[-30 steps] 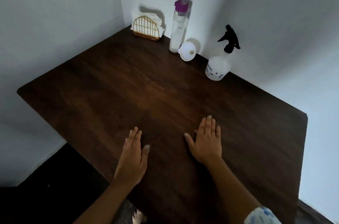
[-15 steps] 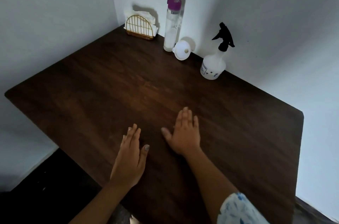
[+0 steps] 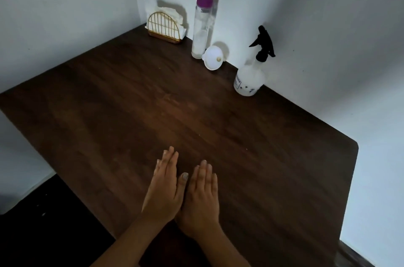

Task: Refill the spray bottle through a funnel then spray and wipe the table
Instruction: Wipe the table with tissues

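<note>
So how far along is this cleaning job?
Nothing looks done yet. The spray bottle has its black trigger top on, the funnel lies unused beside the capped water bottle. The left hand and right hand rest empty on the table. Refilling, spraying and wiping all remain.

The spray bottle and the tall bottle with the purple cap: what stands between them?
In the head view, only the white funnel lies between the spray bottle and the tall bottle, close beside the tall bottle.
</note>
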### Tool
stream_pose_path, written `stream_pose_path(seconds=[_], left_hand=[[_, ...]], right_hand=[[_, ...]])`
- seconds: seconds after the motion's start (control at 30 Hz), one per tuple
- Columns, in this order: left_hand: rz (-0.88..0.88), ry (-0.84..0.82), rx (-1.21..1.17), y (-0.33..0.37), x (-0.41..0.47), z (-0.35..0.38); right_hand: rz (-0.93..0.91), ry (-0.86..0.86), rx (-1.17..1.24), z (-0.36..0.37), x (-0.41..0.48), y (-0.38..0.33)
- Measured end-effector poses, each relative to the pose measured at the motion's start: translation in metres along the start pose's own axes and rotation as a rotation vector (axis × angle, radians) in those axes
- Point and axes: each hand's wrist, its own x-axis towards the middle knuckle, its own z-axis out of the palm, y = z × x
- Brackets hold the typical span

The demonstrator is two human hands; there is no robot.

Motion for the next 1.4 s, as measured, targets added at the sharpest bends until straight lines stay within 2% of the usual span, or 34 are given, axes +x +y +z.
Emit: stream_pose_path(seconds=[0.07,0.1,0.2,0.3,0.47,0.6,0.8,0.93,1.07,1.23,1.4], left_hand=[[-0.008,0.014,-0.003,0.003,0.002,0.001],[-0.011,0.019,-0.009,0.004,0.003,0.002],[-0.01,0.025,0.0,0.006,0.001,0.004],[-0.03,0.032,0.004,0.008,-0.001,0.008],[-0.041,0.058,-0.018,0.009,0.002,0.016],[-0.064,0.116,-0.022,0.014,0.011,0.015],[-0.137,0.173,-0.024,0.009,0.015,0.005],[-0.148,0.168,-0.024,0.009,0.011,0.004],[-0.16,0.155,-0.026,0.01,0.008,0.004],[-0.121,0.178,0.002,0.004,0.008,-0.002],[-0.129,0.195,-0.003,-0.003,0.003,-0.01]], right_hand=[[-0.105,-0.047,-0.045,-0.007,0.026,0.008],[-0.097,-0.057,-0.062,-0.013,0.041,0.019],[0.084,0.036,-0.105,-0.036,0.084,0.066],[0.252,0.033,-0.044,-0.044,0.091,0.11],[0.309,0.026,0.032,-0.035,0.053,0.105],[0.181,0.013,0.078,-0.027,0.039,0.062],[0.017,0.033,0.087,-0.027,0.078,0.028],[-0.17,-0.033,0.024,-0.027,0.09,0.018],[-0.347,-0.101,-0.002,-0.022,0.062,0.02],[-0.386,-0.128,-0.08,-0.022,0.031,0.049],[-0.337,-0.091,-0.191,-0.036,0.056,0.082]])
